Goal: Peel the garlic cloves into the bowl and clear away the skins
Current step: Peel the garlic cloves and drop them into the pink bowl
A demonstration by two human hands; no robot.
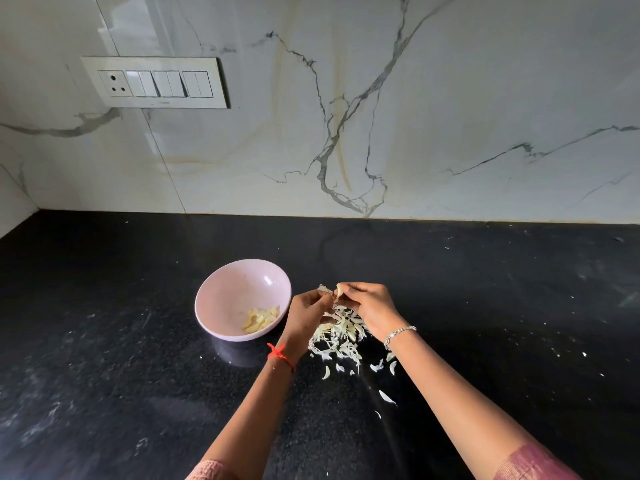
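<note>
A pale pink bowl (pixel 228 292) stands on the black counter and holds several peeled garlic cloves (pixel 260 319) at its near right side. To its right, my right hand (pixel 369 306) pinches a garlic clove (pixel 339 291) at the fingertips. My left hand (pixel 306 313) meets it there and pinches a strip of papery skin (pixel 324 289) on that clove. Both hands hover above a heap of white garlic skins (pixel 337 336) lying on the counter. Loose skin flakes (pixel 386 398) trail toward me from the heap.
The black stone counter (pixel 138 393) runs back to a white marble wall (pixel 415 116). A switch panel with a socket (pixel 156 83) is mounted on the wall at the upper left. Small white specks dot the counter on the right.
</note>
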